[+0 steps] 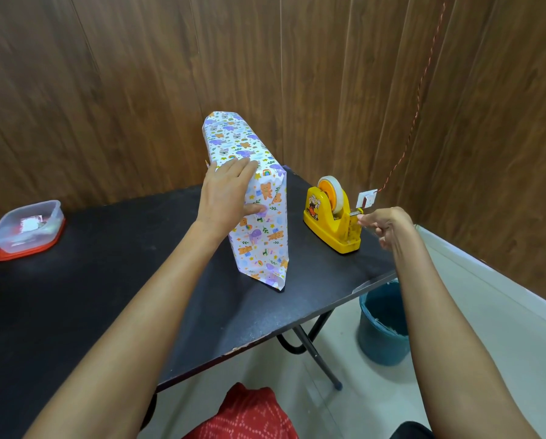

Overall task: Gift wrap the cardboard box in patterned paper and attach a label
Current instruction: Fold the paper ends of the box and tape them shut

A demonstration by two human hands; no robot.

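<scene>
Box: the box point(259, 217) stood upright on its narrow side near the middle of the surface point(107, 280), just left of the tape dispenser point(328, 226).
Paper: patterned paper point(233, 134) printed with bears, rainbows and purple animals covered every face in view. Along the near right edge it stood out past the box as a flattened flap.
Left hand: the left hand point(224, 194) lay over the box's upper near corner with its grip released. The fingers lay flat across the top and the thumb was straight against the near face.
Right hand: the right hand point(388, 226) was at the dispenser's cutter end with its grip clenched, thumb and forefinger pinching the free end of the tape point(334, 194). The clear strip itself was too faint to trace.
Dispenser: yellow with a cartoon sticker on its side, it held an orange-cored roll and sat near the surface's right edge.
Left side: a clear plastic container point(27, 226) rested on a red lid point(27, 253), well apart from the box.
Floor: a blue bucket point(381, 324) stood below the right edge of the surface.
Wall: wood panelling carried a white socket point(366, 198) just behind the dispenser, and a red cord point(420, 99) ran up from it.
</scene>
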